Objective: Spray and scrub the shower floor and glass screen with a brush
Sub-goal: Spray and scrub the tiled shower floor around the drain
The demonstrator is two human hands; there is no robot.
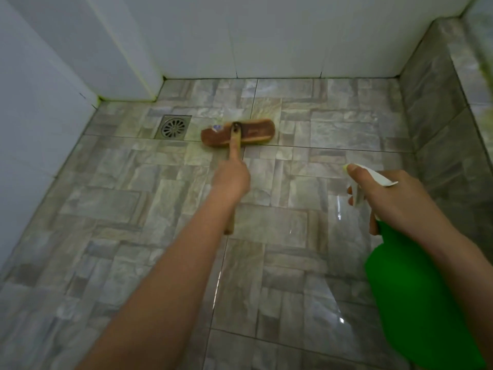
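A wooden scrub brush (256, 132) with a long handle lies bristles-down on the grey stone-pattern shower floor (133, 209), just right of the drain. My left hand (231, 177) grips the brush handle, index finger stretched along it toward the head. My right hand (386, 198) holds a green spray bottle (416, 297) by its white trigger head, nozzle pointing left toward the floor. The floor glistens wet in the lower middle. The glass screen is only a blurred edge at the far right.
A round metal drain (174, 127) sits in the floor at the back left. White tiled walls (266, 36) close the back and left. A raised tiled ledge (440, 116) runs along the right side.
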